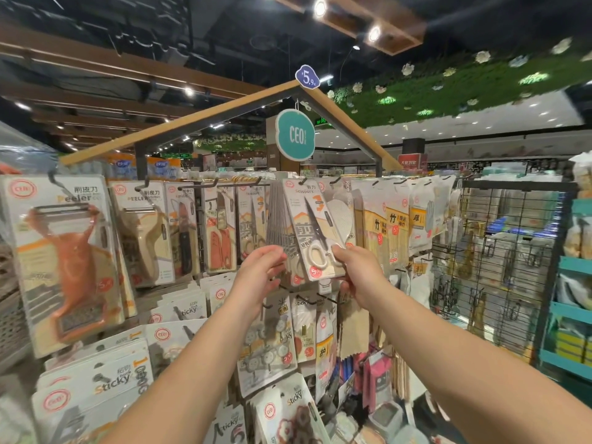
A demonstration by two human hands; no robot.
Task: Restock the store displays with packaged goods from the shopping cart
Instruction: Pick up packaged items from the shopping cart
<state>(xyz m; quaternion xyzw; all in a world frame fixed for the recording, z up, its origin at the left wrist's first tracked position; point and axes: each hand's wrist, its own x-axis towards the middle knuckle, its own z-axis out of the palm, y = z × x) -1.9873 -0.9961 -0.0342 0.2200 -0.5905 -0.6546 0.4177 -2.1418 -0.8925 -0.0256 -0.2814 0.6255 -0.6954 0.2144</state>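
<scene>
Both hands grip the scissors pack (315,232) hanging on the rack's top row: left hand (261,274) at the stack behind, right hand (354,270) pinching its lower corner. Hook obscured; surrounding packs blurred.

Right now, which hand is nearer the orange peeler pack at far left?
Left. The left hand is at the stack of scissors packs, right of the peeler pack; the right hand holds the front pack's far edge, farther away.
</scene>
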